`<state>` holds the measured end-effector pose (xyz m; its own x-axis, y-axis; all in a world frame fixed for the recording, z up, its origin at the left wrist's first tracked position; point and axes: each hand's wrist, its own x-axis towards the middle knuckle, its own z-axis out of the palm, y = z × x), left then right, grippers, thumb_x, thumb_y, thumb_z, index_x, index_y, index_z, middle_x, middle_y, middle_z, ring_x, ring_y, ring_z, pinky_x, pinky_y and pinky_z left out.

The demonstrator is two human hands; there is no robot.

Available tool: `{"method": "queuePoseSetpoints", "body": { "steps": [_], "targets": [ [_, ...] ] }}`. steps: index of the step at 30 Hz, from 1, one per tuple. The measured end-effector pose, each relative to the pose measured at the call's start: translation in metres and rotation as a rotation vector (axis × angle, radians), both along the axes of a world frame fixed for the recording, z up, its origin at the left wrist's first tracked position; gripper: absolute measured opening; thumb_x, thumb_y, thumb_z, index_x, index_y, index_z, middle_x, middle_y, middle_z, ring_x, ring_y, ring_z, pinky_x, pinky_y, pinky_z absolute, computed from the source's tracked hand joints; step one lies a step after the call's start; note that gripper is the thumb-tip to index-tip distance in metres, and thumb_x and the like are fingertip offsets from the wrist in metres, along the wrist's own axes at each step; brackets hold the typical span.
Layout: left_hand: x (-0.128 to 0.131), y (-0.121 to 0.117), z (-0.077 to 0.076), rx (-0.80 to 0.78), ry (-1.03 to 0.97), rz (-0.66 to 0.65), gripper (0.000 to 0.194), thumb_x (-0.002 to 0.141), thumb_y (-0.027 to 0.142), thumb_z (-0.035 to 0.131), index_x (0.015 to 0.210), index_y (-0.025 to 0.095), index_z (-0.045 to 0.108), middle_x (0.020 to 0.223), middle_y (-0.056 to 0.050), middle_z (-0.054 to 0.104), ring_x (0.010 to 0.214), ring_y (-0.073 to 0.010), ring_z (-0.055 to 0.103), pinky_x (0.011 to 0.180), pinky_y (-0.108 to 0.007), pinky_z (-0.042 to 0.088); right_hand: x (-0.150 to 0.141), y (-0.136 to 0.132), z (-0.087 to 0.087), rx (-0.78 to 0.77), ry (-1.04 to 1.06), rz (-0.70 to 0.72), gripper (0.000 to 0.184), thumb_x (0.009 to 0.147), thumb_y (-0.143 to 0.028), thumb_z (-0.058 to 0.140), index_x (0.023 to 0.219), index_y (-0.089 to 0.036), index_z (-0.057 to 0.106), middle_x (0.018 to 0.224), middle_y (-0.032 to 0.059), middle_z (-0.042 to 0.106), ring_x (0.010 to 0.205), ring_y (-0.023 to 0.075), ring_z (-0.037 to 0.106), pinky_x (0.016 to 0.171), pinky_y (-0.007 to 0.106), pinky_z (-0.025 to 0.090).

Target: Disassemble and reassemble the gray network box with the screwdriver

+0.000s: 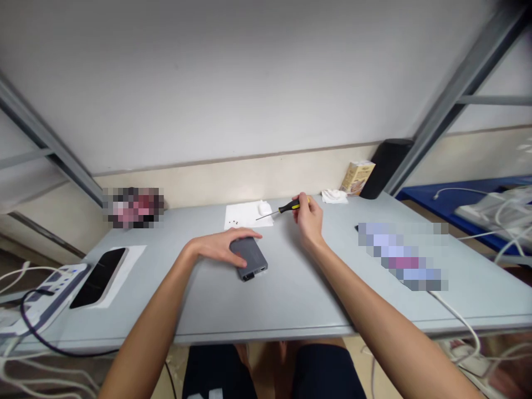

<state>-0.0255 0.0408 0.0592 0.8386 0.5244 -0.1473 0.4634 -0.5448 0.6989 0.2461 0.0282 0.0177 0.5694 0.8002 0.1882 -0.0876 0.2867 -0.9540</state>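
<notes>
My left hand (pixel 222 246) lies over a small dark grey metal box with ports (pixel 254 257), its thumb and fingers spanning the sides. The box rests flat on the desk, with port openings along its near edge. In my right hand (pixel 310 219) is a screwdriver (pixel 287 208) with a black and yellow handle. Its thin shaft points left and slightly down, over a white sheet of paper (pixel 245 213). Several tiny dark bits, apparently screws (pixel 234 223), lie on that paper's near left part. A small white rounded case (pixel 264 208) sits at its right.
On the left are a black phone (pixel 100 277) and a white power strip (pixel 50 293) with cables. A carton (pixel 357 176), a crumpled tissue (pixel 333 196) and a black cylinder (pixel 386 166) stand at the back right. Blurred-out items lie on both sides of the grey desk (pixel 291 310).
</notes>
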Motion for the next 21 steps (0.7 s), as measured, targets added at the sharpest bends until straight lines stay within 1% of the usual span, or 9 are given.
{"method": "queuePoseSetpoints", "body": {
  "steps": [2, 3, 5, 8, 11, 13, 15, 19, 21],
  "targets": [
    [0.0, -0.002, 0.002, -0.005, 0.049, -0.092, 0.08, 0.072, 0.047, 0.089, 0.146, 0.037, 0.06, 0.159, -0.005, 0.048, 0.144, -0.0339, 0.045, 0.119, -0.046, 0.038, 0.001, 0.001, 0.0, 0.006, 0.016, -0.015, 0.041, 0.091, -0.061, 0.061, 0.08, -0.022, 0.066, 0.056, -0.0051, 0.046, 0.051, 0.0119, 0.043, 0.049, 0.026, 0.033],
    [0.0, -0.002, 0.002, -0.001, 0.051, -0.102, 0.079, 0.071, 0.047, 0.09, 0.145, 0.037, 0.061, 0.158, -0.005, 0.049, 0.145, -0.0343, 0.044, 0.121, -0.047, 0.036, 0.002, 0.001, 0.0, 0.008, 0.024, -0.021, 0.04, 0.092, -0.06, 0.061, 0.079, -0.022, 0.066, 0.056, -0.0051, 0.046, 0.05, 0.0115, 0.043, 0.049, 0.026, 0.032],
    [0.002, -0.002, 0.0, 0.012, 0.038, -0.065, 0.078, 0.07, 0.047, 0.09, 0.142, 0.035, 0.062, 0.151, -0.007, 0.054, 0.14, -0.0338, 0.049, 0.121, -0.047, 0.037, 0.002, 0.001, 0.0, 0.007, 0.041, -0.028, 0.041, 0.091, -0.06, 0.062, 0.078, -0.021, 0.066, 0.056, -0.0051, 0.046, 0.05, 0.0107, 0.042, 0.048, 0.025, 0.032],
    [0.012, -0.01, -0.006, 0.063, 0.057, 0.102, 0.077, 0.069, 0.056, 0.089, 0.137, 0.031, 0.064, 0.137, -0.009, 0.057, 0.125, -0.0321, 0.059, 0.113, -0.046, 0.045, 0.003, 0.001, 0.0, -0.015, 0.118, -0.038, 0.042, 0.091, -0.062, 0.062, 0.081, -0.021, 0.066, 0.055, -0.0059, 0.046, 0.046, 0.0099, 0.041, 0.044, 0.024, 0.03],
    [0.031, -0.022, -0.018, 0.122, 0.047, 0.292, 0.075, 0.075, 0.07, 0.08, 0.137, 0.029, 0.064, 0.131, -0.009, 0.054, 0.107, -0.0281, 0.064, 0.1, -0.043, 0.053, 0.003, 0.004, -0.004, -0.056, 0.251, -0.026, 0.041, 0.092, -0.062, 0.059, 0.086, -0.022, 0.062, 0.057, -0.0063, 0.049, 0.043, 0.0084, 0.04, 0.041, 0.022, 0.029],
    [0.043, -0.028, -0.027, 0.183, -0.034, 0.456, 0.075, 0.077, 0.069, 0.078, 0.139, 0.028, 0.062, 0.128, -0.009, 0.052, 0.105, -0.0268, 0.064, 0.097, -0.042, 0.054, 0.001, 0.007, -0.009, -0.077, 0.337, 0.024, 0.038, 0.093, -0.06, 0.057, 0.09, -0.022, 0.06, 0.065, -0.0045, 0.057, 0.044, 0.0078, 0.044, 0.042, 0.022, 0.033],
    [0.05, -0.03, -0.034, 0.198, -0.124, 0.543, 0.069, 0.083, 0.063, 0.076, 0.139, 0.026, 0.062, 0.128, -0.009, 0.051, 0.106, -0.025, 0.063, 0.097, -0.04, 0.054, -0.003, 0.008, -0.014, -0.096, 0.412, 0.091, 0.035, 0.094, -0.057, 0.056, 0.092, -0.022, 0.06, 0.072, -0.0022, 0.063, 0.047, 0.008, 0.048, 0.043, 0.022, 0.037],
    [0.045, -0.024, -0.033, 0.117, -0.106, 0.384, 0.077, 0.079, 0.053, 0.082, 0.148, 0.029, 0.056, 0.124, -0.008, 0.053, 0.095, -0.0219, 0.062, 0.089, -0.038, 0.056, -0.02, 0.005, -0.021, -0.124, 0.448, 0.165, 0.035, 0.095, -0.057, 0.055, 0.089, -0.023, 0.061, 0.07, -0.0011, 0.064, 0.05, 0.0108, 0.052, 0.047, 0.024, 0.044],
    [0.041, -0.023, -0.03, 0.139, -0.111, 0.349, 0.077, 0.078, 0.047, 0.084, 0.147, 0.029, 0.056, 0.125, -0.008, 0.054, 0.101, -0.0238, 0.061, 0.093, -0.039, 0.054, -0.028, 0.002, -0.023, -0.119, 0.462, 0.19, 0.036, 0.094, -0.058, 0.056, 0.089, -0.023, 0.061, 0.069, -0.0005, 0.064, 0.052, 0.0124, 0.055, 0.049, 0.025, 0.047]
  ]
}}
